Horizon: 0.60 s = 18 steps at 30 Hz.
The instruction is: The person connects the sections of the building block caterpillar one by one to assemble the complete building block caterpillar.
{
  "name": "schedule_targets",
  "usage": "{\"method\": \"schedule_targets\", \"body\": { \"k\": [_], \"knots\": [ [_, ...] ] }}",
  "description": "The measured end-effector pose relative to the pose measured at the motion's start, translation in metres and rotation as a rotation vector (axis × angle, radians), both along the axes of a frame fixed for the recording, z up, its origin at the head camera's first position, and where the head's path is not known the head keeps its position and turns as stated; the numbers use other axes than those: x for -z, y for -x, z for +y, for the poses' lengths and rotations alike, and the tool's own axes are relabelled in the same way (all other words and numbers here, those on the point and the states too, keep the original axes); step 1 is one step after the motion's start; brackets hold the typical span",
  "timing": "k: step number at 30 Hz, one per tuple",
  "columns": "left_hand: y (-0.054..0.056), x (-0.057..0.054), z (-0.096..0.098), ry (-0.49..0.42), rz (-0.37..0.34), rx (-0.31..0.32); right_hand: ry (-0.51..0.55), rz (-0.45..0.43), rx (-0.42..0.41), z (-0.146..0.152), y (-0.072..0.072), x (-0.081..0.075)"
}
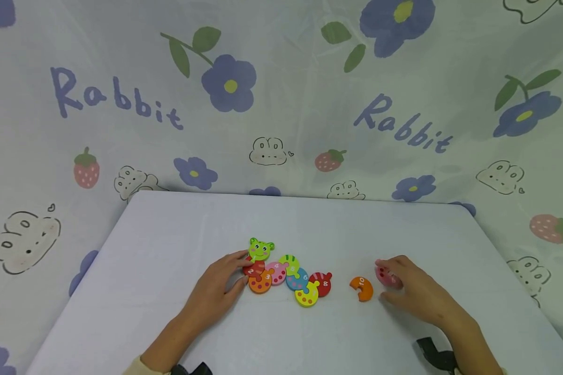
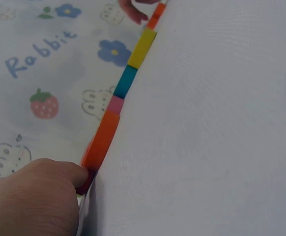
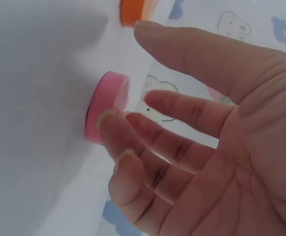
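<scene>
A caterpillar number puzzle with a green smiling head (image 1: pixel 260 250) lies joined on the table. My left hand (image 1: pixel 218 289) pinches the red piece (image 1: pixel 254 269) marked 2, just below the head, between thumb and fingers. An orange piece (image 1: pixel 260 282) adjoins it, and the chain runs right through pink, green, blue and yellow to a red piece (image 1: pixel 320 284) marked 8. To the right, fingers of my right hand (image 1: pixel 417 291) touch a loose pink piece (image 3: pixel 108 105); the thumb stands apart from it. A loose orange piece (image 1: pixel 362 289) marked 10 lies between the chain and that hand.
The white table (image 1: pixel 192 224) ends at a far edge against a cloth backdrop (image 1: pixel 291 104) printed with rabbits, flowers and strawberries. A black strap part (image 1: pixel 436 357) shows at the right wrist, another (image 1: pixel 192 370) at the left.
</scene>
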<state>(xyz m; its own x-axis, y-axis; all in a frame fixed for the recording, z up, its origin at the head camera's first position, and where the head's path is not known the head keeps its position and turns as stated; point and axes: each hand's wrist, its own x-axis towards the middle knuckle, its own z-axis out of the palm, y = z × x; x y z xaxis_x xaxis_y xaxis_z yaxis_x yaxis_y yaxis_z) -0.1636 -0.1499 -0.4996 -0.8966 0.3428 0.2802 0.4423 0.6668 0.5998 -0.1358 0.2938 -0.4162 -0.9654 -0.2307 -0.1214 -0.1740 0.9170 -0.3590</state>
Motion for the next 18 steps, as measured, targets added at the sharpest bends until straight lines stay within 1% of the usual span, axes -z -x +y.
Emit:
{"method": "schedule_targets", "body": {
  "k": [6, 12, 14, 16, 18],
  "knots": [
    [0.0, 0.0, 0.0, 0.0, -0.002, 0.003, -0.013, -0.018, 0.044, 0.007, 0.004, 0.006],
    [0.0, -0.001, 0.0, 0.001, -0.003, 0.002, -0.056, -0.012, 0.047, 0.008, 0.009, 0.017],
    [0.0, -0.001, 0.0, 0.002, -0.003, 0.0, -0.051, -0.005, 0.061, 0.007, 0.009, 0.019],
    [0.0, -0.001, 0.0, 0.004, -0.003, -0.001, -0.044, -0.029, 0.11, 0.004, 0.009, 0.02],
    [0.0, -0.001, 0.0, 0.003, -0.002, -0.002, -0.061, -0.056, 0.174, 0.002, 0.009, 0.02]
  ]
}}
